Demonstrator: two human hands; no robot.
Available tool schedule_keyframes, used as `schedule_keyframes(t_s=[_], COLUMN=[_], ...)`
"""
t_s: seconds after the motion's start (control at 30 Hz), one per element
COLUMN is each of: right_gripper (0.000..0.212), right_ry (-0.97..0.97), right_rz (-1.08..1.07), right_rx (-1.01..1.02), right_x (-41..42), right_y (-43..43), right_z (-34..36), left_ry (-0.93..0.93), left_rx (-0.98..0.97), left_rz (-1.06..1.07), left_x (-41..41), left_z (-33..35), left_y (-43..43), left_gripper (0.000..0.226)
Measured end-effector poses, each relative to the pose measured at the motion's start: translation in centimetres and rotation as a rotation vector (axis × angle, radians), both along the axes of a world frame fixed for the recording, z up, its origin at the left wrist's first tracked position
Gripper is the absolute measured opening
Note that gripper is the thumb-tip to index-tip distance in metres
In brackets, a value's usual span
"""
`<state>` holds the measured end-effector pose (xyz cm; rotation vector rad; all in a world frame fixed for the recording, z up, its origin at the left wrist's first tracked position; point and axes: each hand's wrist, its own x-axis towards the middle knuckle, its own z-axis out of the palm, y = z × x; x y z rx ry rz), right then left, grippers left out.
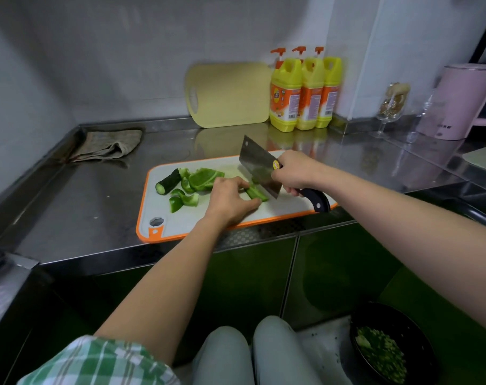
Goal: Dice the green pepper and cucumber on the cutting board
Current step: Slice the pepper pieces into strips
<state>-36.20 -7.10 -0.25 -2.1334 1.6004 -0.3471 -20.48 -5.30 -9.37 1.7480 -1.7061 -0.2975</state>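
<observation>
A white cutting board with an orange rim (275, 211) lies on the steel counter. My left hand (230, 200) holds down green pepper strips (257, 193) with curled fingers. My right hand (294, 172) grips the black handle of a cleaver (260, 166), whose blade edge meets the strips right beside my left fingertips. Larger green pepper pieces (201, 180) and a dark cucumber chunk (168, 182) lie at the board's left end.
A yellow board (228, 95) leans on the back wall beside three yellow detergent bottles (305, 93). A crumpled cloth (108, 145) lies back left. A wine glass (389, 109) and pink kettle (461, 101) stand right. A black bowl of diced greens (386, 348) sits low right.
</observation>
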Motion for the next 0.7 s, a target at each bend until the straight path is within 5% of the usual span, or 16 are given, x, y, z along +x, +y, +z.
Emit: schedule_keyframes(t_s=[0.7], right_gripper=[0.025], right_ry=[0.214], right_rz=[0.048], right_rx=[0.0], right_x=[1.3], right_y=[0.9], right_z=[-1.2], left_ry=[-0.071], left_rx=[-0.021], left_rz=[0.006], left_x=[-0.1], left_z=[0.1], left_y=[0.1], left_gripper=[0.05])
